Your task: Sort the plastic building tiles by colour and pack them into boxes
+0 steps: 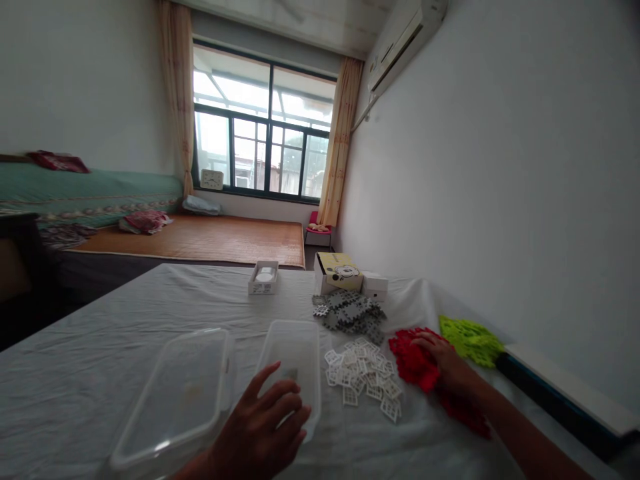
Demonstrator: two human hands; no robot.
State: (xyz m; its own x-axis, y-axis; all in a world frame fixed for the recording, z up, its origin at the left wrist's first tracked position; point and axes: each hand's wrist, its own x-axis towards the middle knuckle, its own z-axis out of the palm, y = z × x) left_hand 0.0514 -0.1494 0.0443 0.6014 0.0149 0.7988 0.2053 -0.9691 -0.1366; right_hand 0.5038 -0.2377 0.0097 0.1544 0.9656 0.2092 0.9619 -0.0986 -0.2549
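Observation:
My left hand (273,427) hovers over the near part of a clear plastic box (313,347), its fingers apart and slightly bent, holding nothing. Beside that box lies a translucent lid (173,387). On the right, my right hand (443,360) is on a heap of red plastic pieces (407,357), with its fingers curled into them; the fingertips are partly hidden. Several white grid-like window pieces (363,373) lie loose between the box and the red heap. Behind them is a pile of grey toothed interlocking pieces (350,313).
Bright green pieces (470,340) lie beside a long white-and-dark object (565,393) near the right wall. At the back of the cloth-covered table (200,300) stand a yellow cartoon box (340,272), a small white box (375,287) and an open white box (263,287).

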